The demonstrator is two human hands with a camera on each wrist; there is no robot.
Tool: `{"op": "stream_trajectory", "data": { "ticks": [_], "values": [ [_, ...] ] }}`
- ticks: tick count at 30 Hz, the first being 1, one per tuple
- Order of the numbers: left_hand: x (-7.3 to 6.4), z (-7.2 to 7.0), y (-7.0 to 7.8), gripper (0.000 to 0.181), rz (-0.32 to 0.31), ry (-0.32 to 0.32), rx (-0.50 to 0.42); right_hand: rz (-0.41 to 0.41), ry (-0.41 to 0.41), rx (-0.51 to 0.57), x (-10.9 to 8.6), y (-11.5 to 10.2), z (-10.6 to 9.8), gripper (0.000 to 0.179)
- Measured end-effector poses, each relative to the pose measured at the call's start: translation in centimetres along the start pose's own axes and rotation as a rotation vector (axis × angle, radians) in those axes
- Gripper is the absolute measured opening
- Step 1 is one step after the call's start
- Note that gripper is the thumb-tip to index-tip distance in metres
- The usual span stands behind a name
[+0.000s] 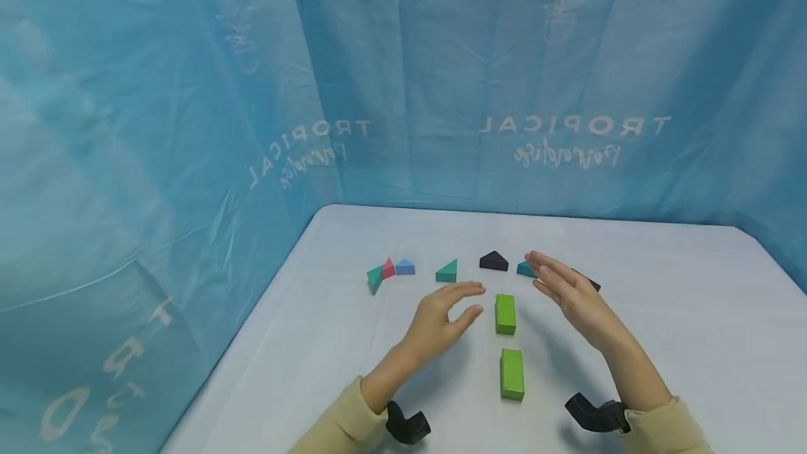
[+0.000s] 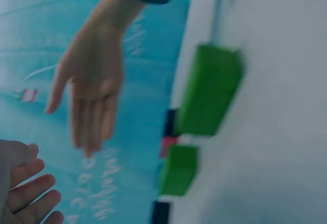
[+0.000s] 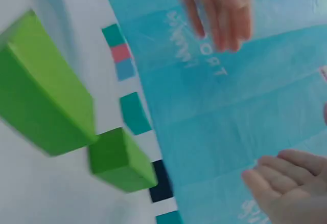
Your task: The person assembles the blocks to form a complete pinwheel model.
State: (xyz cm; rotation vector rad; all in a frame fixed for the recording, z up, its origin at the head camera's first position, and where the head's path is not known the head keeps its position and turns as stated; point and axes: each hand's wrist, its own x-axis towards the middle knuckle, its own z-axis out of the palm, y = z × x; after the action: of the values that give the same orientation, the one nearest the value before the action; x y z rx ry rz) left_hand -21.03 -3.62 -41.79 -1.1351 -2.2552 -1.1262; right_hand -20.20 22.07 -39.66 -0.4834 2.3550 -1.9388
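Two green rectangular blocks lie on the white table, one behind the other: the far green block (image 1: 505,314) and the near green block (image 1: 512,374). My left hand (image 1: 439,321) hovers to their left, fingers extended and thumb apart, holding nothing. On the other side my right hand (image 1: 576,303) is raised with its fingers straight, also holding nothing. Both hands are clear of the blocks. In the left wrist view the near green block (image 2: 212,88) looks large and blurred; the right wrist view shows the near green block (image 3: 43,88) close up.
Along the back lie a teal triangle (image 1: 447,271), a black triangle (image 1: 494,261) and a blue-teal block (image 1: 526,269). Farther left sit another teal triangle (image 1: 375,278), a red triangle (image 1: 388,269) and a blue triangle (image 1: 405,267). My right hand partly covers a dark block (image 1: 594,284). Blue curtains (image 1: 403,76) enclose the table.
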Motion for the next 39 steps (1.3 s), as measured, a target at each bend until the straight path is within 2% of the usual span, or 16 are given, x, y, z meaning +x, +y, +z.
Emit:
{"op": "stream_trajectory", "data": {
  "ticks": [2,5,8,12,15,18,24,29,35,39],
  "values": [
    [-0.9,1.0,-0.2,0.029,0.008,-0.058,-0.05,-0.006,-0.02,0.139,0.1,0.2,-0.1,0.057],
    [-2.2,2.5,-0.5,0.034,0.067,-0.135,-0.037,0.005,0.017,0.184,0.1,1.2,0.1,0.057],
    [-3.4,3.8,-0.5,0.04,0.13,-0.192,-0.006,0.056,0.059,0.151,0.1,2.8,0.8,0.058],
    [-4.7,5.1,-0.6,0.043,0.13,-0.233,-0.005,0.114,0.105,0.059,0.2,5.4,1.7,0.053],
    [-5.2,5.6,-0.8,0.039,0.116,-0.232,0.012,0.125,0.151,0.021,0.7,6.9,2.3,0.048],
    [-5.3,5.8,-1.1,0.036,0.107,-0.224,-0.011,0.134,0.186,0.015,1.2,8.0,2.6,0.046],
    [-5.3,5.9,-1.4,0.041,0.117,-0.22,0.015,0.152,0.146,-0.044,1.6,9.2,3.2,0.05],
    [-5.6,5.5,-1.5,0.043,0.094,-0.239,0.007,0.162,0.141,-0.052,1.7,9.3,4.1,0.052],
    [-5.9,5.6,-1.3,0.043,0.133,-0.208,0.03,0.182,0.155,-0.081,0.8,8.5,4.7,0.05],
    [-5.8,5.6,-1.0,0.043,0.159,-0.2,0.094,0.203,0.172,-0.078,0.0,8.0,4.9,0.05]
  ]
}}
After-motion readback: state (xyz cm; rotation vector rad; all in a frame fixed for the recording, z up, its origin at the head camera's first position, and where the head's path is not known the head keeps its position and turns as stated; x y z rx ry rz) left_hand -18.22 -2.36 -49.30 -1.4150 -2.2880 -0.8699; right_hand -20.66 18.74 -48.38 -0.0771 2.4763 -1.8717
